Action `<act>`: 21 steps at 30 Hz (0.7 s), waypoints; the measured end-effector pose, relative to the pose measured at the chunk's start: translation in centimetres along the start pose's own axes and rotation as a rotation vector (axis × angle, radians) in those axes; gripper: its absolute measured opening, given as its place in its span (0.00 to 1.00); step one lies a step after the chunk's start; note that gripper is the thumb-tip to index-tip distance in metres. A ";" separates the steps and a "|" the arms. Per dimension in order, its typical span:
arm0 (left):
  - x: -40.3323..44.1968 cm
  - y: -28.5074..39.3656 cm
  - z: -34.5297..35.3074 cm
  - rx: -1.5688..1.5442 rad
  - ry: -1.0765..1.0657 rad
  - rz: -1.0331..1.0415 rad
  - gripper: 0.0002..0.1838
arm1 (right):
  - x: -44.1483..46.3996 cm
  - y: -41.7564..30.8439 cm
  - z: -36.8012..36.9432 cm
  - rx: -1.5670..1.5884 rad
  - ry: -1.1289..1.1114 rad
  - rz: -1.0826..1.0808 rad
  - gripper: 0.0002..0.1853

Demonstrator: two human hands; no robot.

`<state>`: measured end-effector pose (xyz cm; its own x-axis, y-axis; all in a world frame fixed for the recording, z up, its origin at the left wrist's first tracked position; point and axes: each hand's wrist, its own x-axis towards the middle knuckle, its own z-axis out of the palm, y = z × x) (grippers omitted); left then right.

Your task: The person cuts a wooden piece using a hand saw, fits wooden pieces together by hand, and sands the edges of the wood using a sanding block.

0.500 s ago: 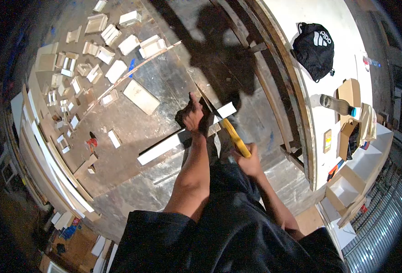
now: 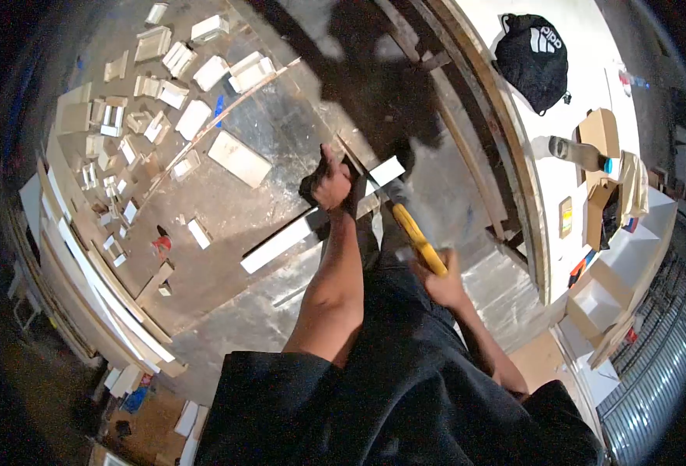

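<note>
A handsaw with a yellow handle (image 2: 419,239) lies across a long white board (image 2: 281,244), near the board's right end. My right hand (image 2: 440,279) is closed around the lower end of the handle. The blade runs up and left from it, over the board. My left hand (image 2: 333,185) rests on the board just left of the blade, its index finger pointing away from me and the other fingers partly hidden. Dark shadow covers the board's middle under that hand.
Many small wooden pieces (image 2: 194,119) are spread at the upper left, near a flat panel (image 2: 238,159). Long boards (image 2: 94,272) are stacked at the left. On the white table (image 2: 545,140) at the right are a black bag (image 2: 531,62), a bottle (image 2: 578,153) and cardboard.
My right hand and the saw handle have moved down and to the right, drawn back towards me. My left hand stays on the board. The whole view has shifted slightly.
</note>
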<state>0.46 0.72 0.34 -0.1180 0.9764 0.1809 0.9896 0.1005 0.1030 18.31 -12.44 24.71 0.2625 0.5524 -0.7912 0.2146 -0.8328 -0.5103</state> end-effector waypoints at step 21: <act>-0.5 -0.1 2.2 0.049 0.057 -0.029 0.42 | 2.7 1.0 1.4 -0.061 0.059 -0.092 0.26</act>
<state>0.56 0.62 -1.91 -0.1501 0.9605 0.2343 0.9883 0.1395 0.0614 17.92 -11.81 21.61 0.2932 0.6286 -0.7203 0.2968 -0.7761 -0.5565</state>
